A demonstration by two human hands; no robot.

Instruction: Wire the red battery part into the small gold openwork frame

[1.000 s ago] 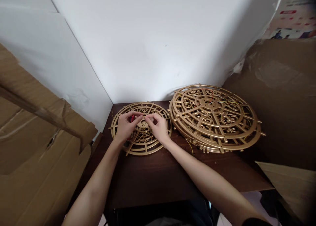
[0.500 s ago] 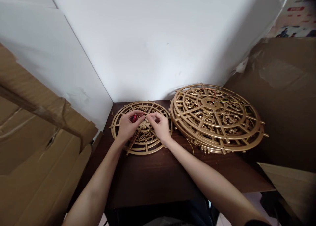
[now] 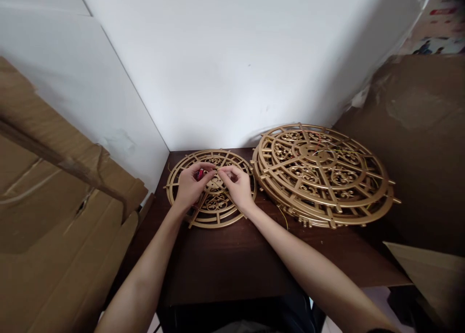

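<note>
The gold openwork disc [image 3: 213, 183] lies flat on the dark table [image 3: 218, 260], its centre directly below the fingertips and slightly toward the wearer. Being round, it presents no long axis. Neither hand is clearly nearer—the left hand [image 3: 189, 185] and the right hand [image 3: 240, 185] meet above the hub from opposite sides. Thumb and forefinger are pinched together on each; what fine item sits between the tips cannot be told. The left hand also curls around a red object [image 3: 201, 174], mostly hidden.

Count: two hands; apparently one disc beneath them; one red object; one stack [image 3: 321, 159] of similar discs to the right—several, exact number not determinable; one yellow wire [image 3: 286, 220] visible just below the stack.
</note>
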